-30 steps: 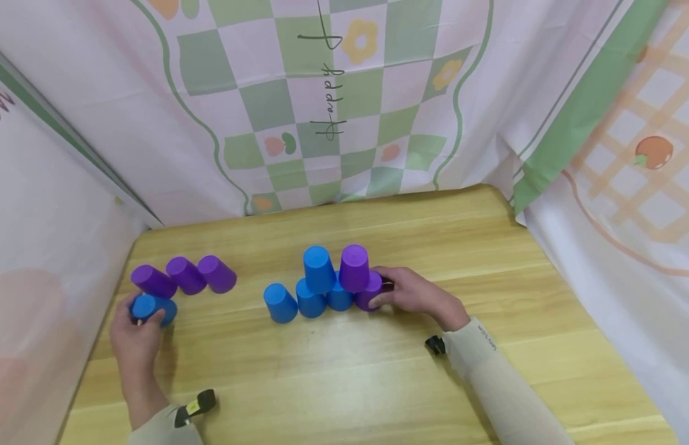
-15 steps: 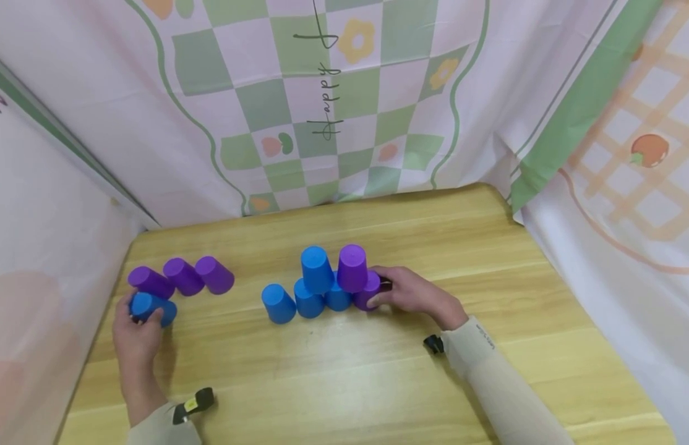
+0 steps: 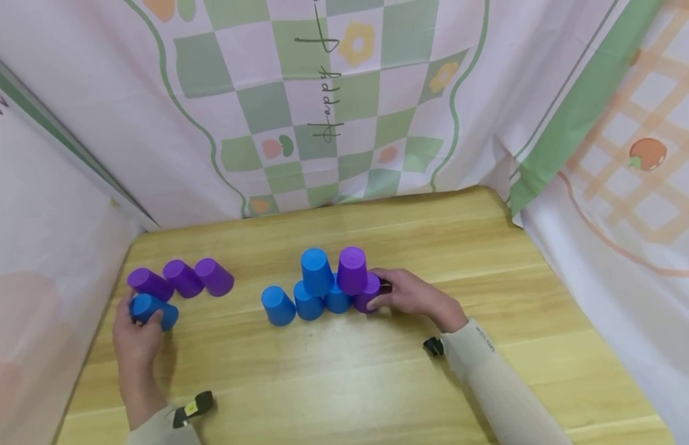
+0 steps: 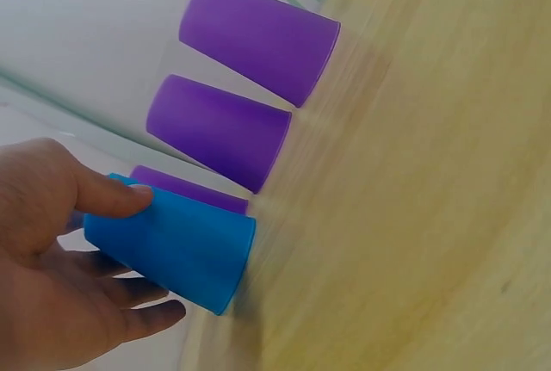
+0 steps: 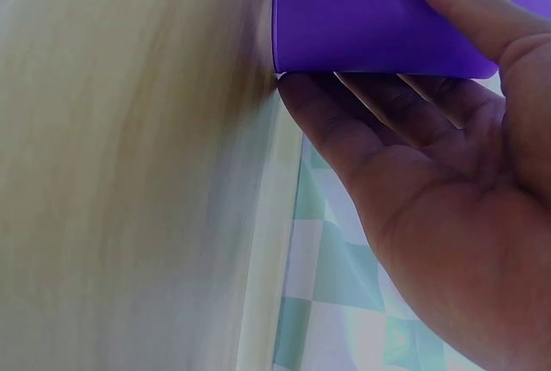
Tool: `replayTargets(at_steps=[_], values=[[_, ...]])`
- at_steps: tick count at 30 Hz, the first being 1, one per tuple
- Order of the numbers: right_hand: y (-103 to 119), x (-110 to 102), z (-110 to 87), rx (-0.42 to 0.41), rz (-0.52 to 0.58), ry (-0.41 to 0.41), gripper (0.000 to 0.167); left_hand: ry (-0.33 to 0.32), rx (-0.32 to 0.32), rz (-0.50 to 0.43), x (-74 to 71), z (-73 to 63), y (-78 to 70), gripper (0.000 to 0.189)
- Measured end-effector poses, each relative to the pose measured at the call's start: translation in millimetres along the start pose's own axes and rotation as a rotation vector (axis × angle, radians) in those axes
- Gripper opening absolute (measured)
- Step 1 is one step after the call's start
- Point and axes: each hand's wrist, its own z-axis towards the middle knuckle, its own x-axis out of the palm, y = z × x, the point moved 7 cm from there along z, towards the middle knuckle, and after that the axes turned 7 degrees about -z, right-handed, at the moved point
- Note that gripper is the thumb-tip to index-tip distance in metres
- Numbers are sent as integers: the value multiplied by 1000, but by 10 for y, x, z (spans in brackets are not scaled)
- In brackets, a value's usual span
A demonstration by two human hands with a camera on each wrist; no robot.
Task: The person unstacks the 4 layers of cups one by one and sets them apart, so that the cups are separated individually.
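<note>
At the left of the head view, my left hand (image 3: 137, 343) grips an upside-down blue cup (image 3: 155, 311), thumb on one side and fingers on the other. Just behind it stand three inverted purple cups (image 3: 183, 278) in a row; one is partly hidden by the blue cup in the left wrist view. My right hand (image 3: 414, 295) holds the lower purple cup (image 3: 367, 296) at the right end of a stack between thumb and fingers. Beside that cup are blue cups (image 3: 308, 301) in the bottom row. An upper blue cup (image 3: 316, 272) and an upper purple cup (image 3: 352, 271) rest on top.
One blue cup (image 3: 278, 306) ends the bottom row at the left, with no cup on it. The wooden table (image 3: 333, 383) meets a patterned curtain (image 3: 344, 111) along its back edge, and cloth hangs at both sides.
</note>
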Motion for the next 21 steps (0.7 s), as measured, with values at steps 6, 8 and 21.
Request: replayTargets(at_steps=[6, 8, 21], values=[[-10, 17, -10, 0, 4, 0, 45, -121, 49, -62, -113, -132, -145, 68], [-20, 25, -14, -1, 4, -1, 45, -161, 69, -95, -146, -190, -211, 65], [-28, 27, -1, 1, 16, 6, 44, -349, 618, -400, -129, -592, -898, 40]])
